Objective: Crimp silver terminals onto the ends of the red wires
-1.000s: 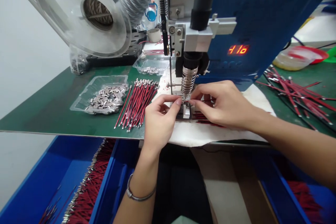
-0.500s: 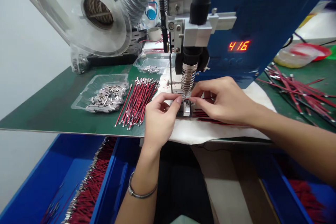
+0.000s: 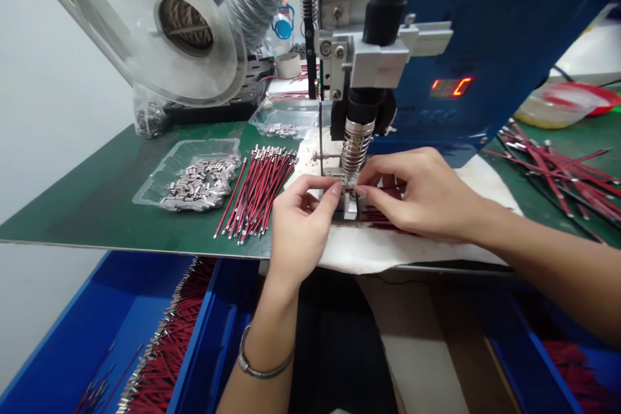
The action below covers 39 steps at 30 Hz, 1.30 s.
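Under the soldering machine's tip, with its coiled metal sleeve, my two hands meet at a small metal fixture. My left hand is closed in a pinch on the fixture's left side; what sits between thumb and forefinger is too small to make out. From the right, my right hand pinches a short red wire, its end directly below the tip. More red and black wires lie beneath my right hand on a white cloth.
Left of my hands lie a bundle of red wires and a clear tray of metal connectors. Loose wires spread at right. A blue machine housing stands behind. Blue bins sit below the table edge, beside a large clear reel above.
The whole view has shifted slightly, so things appear a little further right. Both hands keep their pinch at the fixture. The display's lit digits have changed from 416 to a partial reading.
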Each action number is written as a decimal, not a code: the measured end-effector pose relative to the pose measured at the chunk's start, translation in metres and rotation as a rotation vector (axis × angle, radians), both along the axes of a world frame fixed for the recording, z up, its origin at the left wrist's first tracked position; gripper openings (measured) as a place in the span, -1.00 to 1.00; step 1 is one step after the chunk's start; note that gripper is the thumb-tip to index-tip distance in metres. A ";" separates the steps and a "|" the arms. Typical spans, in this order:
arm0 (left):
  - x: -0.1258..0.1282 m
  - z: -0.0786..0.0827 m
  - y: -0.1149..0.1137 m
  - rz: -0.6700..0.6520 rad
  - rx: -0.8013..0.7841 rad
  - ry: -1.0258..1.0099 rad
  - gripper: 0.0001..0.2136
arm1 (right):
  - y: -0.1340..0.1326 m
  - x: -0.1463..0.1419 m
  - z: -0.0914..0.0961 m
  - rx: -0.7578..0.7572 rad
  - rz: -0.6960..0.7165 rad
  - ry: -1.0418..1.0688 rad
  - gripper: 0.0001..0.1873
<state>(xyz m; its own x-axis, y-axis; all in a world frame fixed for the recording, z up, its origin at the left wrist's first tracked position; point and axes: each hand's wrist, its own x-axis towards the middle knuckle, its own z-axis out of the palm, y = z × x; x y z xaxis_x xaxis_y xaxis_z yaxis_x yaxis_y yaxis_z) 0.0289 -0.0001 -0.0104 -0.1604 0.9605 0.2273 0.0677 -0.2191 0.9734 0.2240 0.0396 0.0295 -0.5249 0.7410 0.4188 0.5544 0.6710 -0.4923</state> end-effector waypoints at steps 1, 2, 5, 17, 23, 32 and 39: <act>0.000 0.000 0.000 -0.001 -0.002 0.000 -0.86 | 0.000 0.000 0.000 0.003 -0.004 -0.001 -0.83; 0.000 0.000 0.000 -0.003 -0.001 0.000 -0.86 | 0.000 0.000 0.000 0.005 -0.008 -0.004 -0.83; 0.000 -0.001 0.000 -0.006 0.000 0.002 -0.85 | 0.000 0.000 0.000 0.015 -0.022 -0.012 -0.83; 0.001 -0.001 0.000 -0.003 0.003 0.007 -0.87 | 0.000 0.001 -0.002 0.067 -0.004 -0.025 -0.83; 0.001 0.000 0.000 -0.005 0.004 0.015 -0.87 | -0.001 0.001 -0.002 0.058 -0.007 -0.017 -0.82; 0.001 -0.001 0.000 -0.012 -0.020 0.002 -0.85 | -0.001 0.001 -0.001 0.051 -0.011 -0.036 -0.83; 0.001 0.003 -0.001 -0.014 -0.043 -0.019 -0.86 | -0.001 -0.002 0.003 0.010 -0.028 -0.031 -0.84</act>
